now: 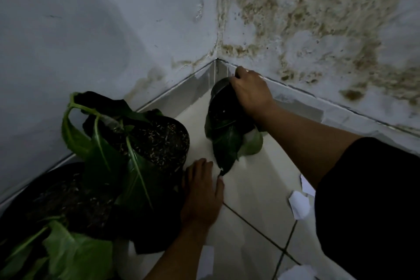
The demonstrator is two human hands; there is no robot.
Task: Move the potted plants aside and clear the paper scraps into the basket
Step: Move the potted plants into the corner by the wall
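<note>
A small black potted plant (223, 118) stands in the corner of the room, its dark leaves drooping toward me. My right hand (250, 91) grips its far rim from above. My left hand (202, 191) lies flat on the white tiled floor with straight fingers, beside a larger black pot (159, 141) full of dark soil and green leaves. A third pot (56, 200) sits at the lower left. White paper scraps (298, 206) lie on the floor under my right arm, and more paper scraps (295, 273) show at the bottom edge.
Two white walls meet at the corner (217, 61); the right one is stained brown. A tiled skirting (181, 91) runs along both walls. No basket is in view. My black sleeve (368, 211) hides the floor at the right.
</note>
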